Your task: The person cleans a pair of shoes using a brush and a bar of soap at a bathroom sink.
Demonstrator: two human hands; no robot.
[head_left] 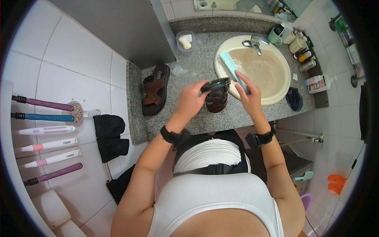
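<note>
My left hand (190, 100) grips a dark sandal (217, 103) by its black sole edge, above the granite counter just left of the sink. Its brown strap part hangs below the sole. In my right hand (250, 94) is a pale mint-green brush (228, 63), slanting up and left over the sink's rim; its bristles cannot be made out. The brush's lower end lies close beside the held sandal; whether they touch is unclear. A matching brown sandal (154, 91) lies sole down on the counter at the left. Both hands are closed around what they hold.
A cream sink (289, 73) with cloudy water and a chrome faucet (255, 44) is at the right. Bottles (298, 45) and a green cup (273, 37) line its back right. A clear soap box (185, 41) stands behind; a dark cloth (294, 99) lies at the right edge.
</note>
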